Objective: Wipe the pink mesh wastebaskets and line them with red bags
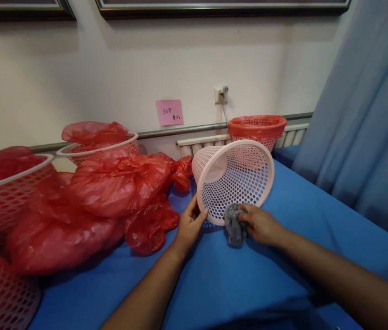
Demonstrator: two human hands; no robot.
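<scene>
A pale pink plastic basket (238, 183) lies on its side on a bed-like surface under a smooth blue cloth (318, 220), its round mouth tipped toward the viewer. Its wall tapers to a narrower base and is pierced all over with small holes; the rim is a solid, smooth ring. A rag (234, 227), grey, soft and crumpled, meets the lower edge of that rim.

At left, thin, glossy red plastic bags (111, 183) lie in a wrinkled heap; they overlap too much to count. Besides the tipped basket, three more rims show: a lined basket (276, 120) behind it, with red plastic folded over its edge, and a back-left basket (132, 143) and a near-left basket (8, 197), both with red plastic inside. More pink mesh fills the lower left corner; whether it is a separate basket is unclear. On the pale wall (118, 68) are one square pink note (169, 112) with handwriting, one socket (220, 96) with a cord, and the lower edges of two dark frames (221, 10). One blue curtain (362, 105) hangs in folds at right.

Both bare forearms reach in from below. The left hand (190, 223) is partly closed around the basket's lower left rim, thumb in front, fingers on the outer side. The right hand (261, 223), palm down, pinches the rag between bent fingers, its wrist fairly straight.
</scene>
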